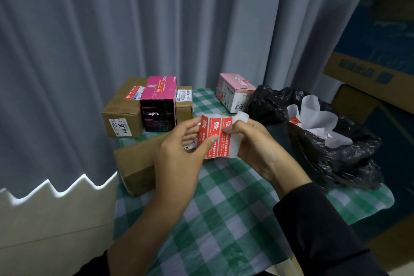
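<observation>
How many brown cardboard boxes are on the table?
3. Big box at back left; small box just right of the pink box; long box near front, partly behind the left hand. More may be hidden behind the bag.

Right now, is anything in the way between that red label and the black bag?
Nothing visible does. The left hand and right hand pinch the red label, and the black bag gapes open just to its right.
</observation>
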